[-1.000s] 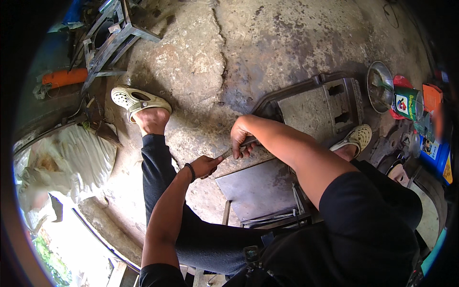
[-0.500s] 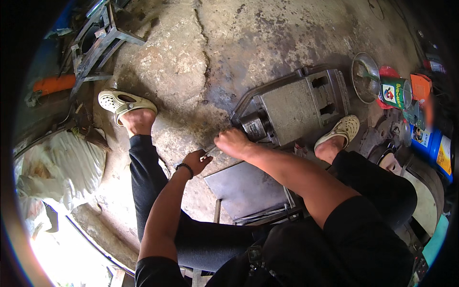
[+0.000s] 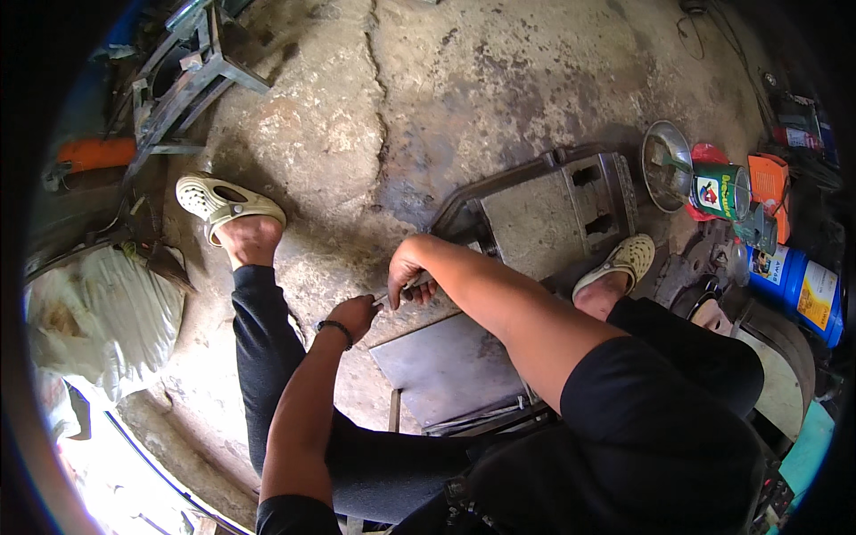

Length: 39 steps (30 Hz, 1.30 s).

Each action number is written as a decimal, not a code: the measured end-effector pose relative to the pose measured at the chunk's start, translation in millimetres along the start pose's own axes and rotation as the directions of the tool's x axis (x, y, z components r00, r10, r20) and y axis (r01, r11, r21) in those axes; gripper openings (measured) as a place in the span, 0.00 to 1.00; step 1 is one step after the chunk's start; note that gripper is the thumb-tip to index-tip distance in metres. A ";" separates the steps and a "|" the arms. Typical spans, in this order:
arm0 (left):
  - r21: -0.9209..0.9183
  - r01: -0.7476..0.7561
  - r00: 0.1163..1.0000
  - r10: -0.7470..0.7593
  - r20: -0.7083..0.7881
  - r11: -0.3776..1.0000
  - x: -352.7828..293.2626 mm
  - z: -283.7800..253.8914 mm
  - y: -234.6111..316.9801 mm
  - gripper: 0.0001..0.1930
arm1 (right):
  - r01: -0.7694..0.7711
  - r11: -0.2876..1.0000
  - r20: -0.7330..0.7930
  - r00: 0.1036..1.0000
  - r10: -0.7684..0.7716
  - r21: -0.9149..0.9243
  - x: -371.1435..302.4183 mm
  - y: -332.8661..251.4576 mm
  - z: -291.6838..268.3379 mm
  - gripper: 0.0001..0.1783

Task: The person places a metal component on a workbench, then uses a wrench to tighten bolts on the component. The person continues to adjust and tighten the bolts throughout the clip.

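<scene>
My left hand (image 3: 355, 316) is closed on one end of a thin, pale metal rod (image 3: 380, 300). The rod points toward my right hand (image 3: 414, 273), whose fingers bend downward around its other end. Something small and dark shows between the right fingers, too hidden to name. Just beyond the right hand lies a heavy grey cast-metal machine base (image 3: 535, 218) on the floor, with a flat top and rectangular openings at its far right. My right forearm covers its near left part. A flat grey metal sheet (image 3: 455, 367) sits below my hands, close to my legs.
My feet in pale clogs (image 3: 227, 205) stand either side. A metal frame stand (image 3: 183, 98) is at far left, above a whitish plastic sack (image 3: 107, 312). To the right are a metal bowl (image 3: 666, 165), a green can (image 3: 720, 191) and a blue bucket (image 3: 798, 290).
My right hand has turned from a fist near the machine base to a downward grip, nearer my left hand. The left hand has shifted slightly down and left. The view has moved a little.
</scene>
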<state>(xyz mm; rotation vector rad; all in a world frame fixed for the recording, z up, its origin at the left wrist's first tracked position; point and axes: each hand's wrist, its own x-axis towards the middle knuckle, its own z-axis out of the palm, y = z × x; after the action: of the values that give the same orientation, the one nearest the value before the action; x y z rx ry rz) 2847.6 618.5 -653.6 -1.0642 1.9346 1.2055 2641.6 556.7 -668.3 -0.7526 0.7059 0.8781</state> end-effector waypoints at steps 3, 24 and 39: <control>-0.049 -0.013 1.000 0.013 0.001 0.999 0.5 2.7 1.9 0.17 | 0.020 0.997 -0.104 0.994 -0.028 -0.078 3.2 -0.4 4.9 0.17; 0.029 -0.009 1.000 0.008 0.025 1.000 -2.7 -85.0 3.1 0.28 | 0.087 0.858 -0.739 0.468 -0.484 -0.506 -24.0 22.9 69.1 0.25; 0.231 0.000 0.992 0.029 -0.122 0.973 -15.3 -90.6 16.7 0.30 | 0.158 0.970 -0.121 0.976 -0.182 -0.185 5.8 15.5 2.1 0.14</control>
<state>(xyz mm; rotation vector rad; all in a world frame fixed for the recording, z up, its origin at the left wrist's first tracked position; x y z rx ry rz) 2833.0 544.6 -598.4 -1.0244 2.1213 0.9117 2631.4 567.4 -676.1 -1.0238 0.6800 0.7421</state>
